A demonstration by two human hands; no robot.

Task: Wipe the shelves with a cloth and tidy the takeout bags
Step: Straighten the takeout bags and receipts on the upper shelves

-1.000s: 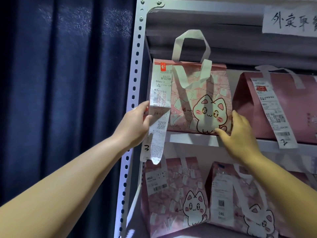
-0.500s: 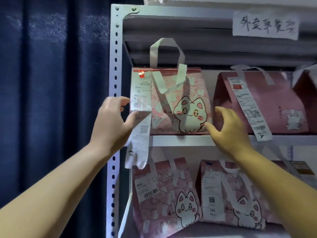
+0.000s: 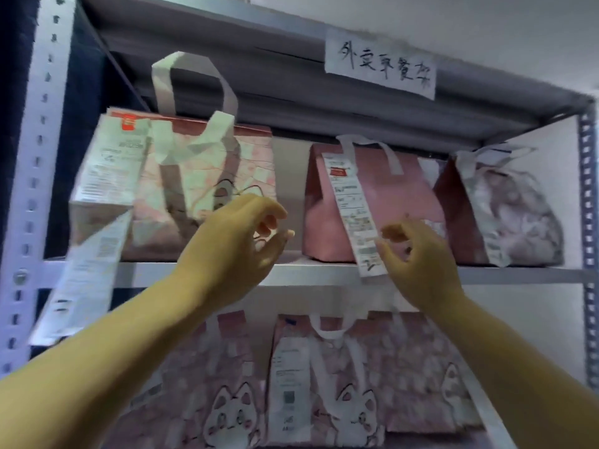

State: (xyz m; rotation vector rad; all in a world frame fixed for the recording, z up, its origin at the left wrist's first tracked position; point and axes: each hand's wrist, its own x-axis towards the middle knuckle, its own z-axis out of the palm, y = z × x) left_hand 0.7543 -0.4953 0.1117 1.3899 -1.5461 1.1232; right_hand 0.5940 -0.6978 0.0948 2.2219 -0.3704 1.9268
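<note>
A pink cat-print takeout bag (image 3: 181, 176) with white handles and a long receipt stands at the left of the upper shelf (image 3: 311, 273). Beside it sits a plain pink bag (image 3: 402, 196) with a receipt strip (image 3: 356, 215) hanging over the shelf edge. My left hand (image 3: 233, 251) hovers in front of the gap between the two bags, fingers loosely curled, holding nothing. My right hand (image 3: 421, 257) is raised in front of the plain pink bag, its fingertips at the lower end of the receipt strip; whether they touch it I cannot tell. No cloth is in view.
A third, tied bag (image 3: 505, 205) stands at the shelf's right end. Two cat-print bags (image 3: 340, 384) fill the shelf below. A handwritten paper label (image 3: 379, 64) hangs on the top rail. White perforated uprights (image 3: 35, 157) frame the rack, with a dark blue curtain at the left.
Both hands have left the cat-print bag and moved right toward the plain pink bag. The view has shifted right and closer, so the third bag now shows.
</note>
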